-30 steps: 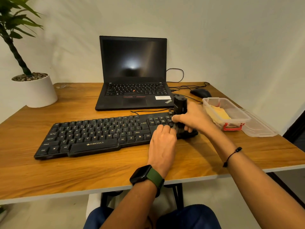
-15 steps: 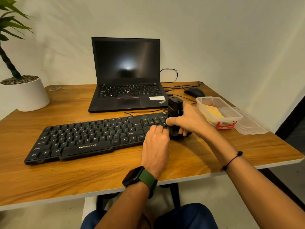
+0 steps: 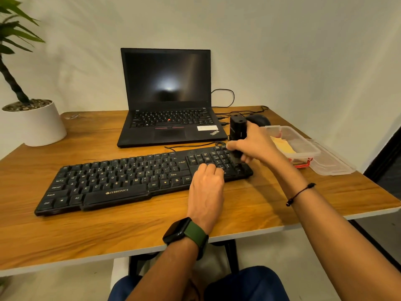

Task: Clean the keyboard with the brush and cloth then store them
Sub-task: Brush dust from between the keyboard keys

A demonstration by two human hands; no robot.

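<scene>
The right hand point(image 3: 255, 146) is curled round the lower part of an upright black brush point(image 3: 238, 131), whose blocky top stands clear above the thumb; the bristle end is hidden behind the fingers, over the number pad at the right end of the black keyboard point(image 3: 134, 177). Just to the near left of that grip, the left hand point(image 3: 206, 187) rests palm down with its fingers laid over the keys by the Ctrl and arrow cluster, gripping nothing. Further left of the grip, the keyboard's front edge reads "ZEBRONICS" in pale letters. Beyond the grip and to its left sits an open black laptop point(image 3: 167, 105) with a dark screen, a white sticker and the slanted "ThinkPad" mark on its palm rest. Right of the grip lies a clear plastic box point(image 3: 303, 146) with red clips, a yellow cloth point(image 3: 282, 146) inside it, its lid point(image 3: 334, 164) alongside. All rest on a wooden desk point(image 3: 108, 231).
</scene>
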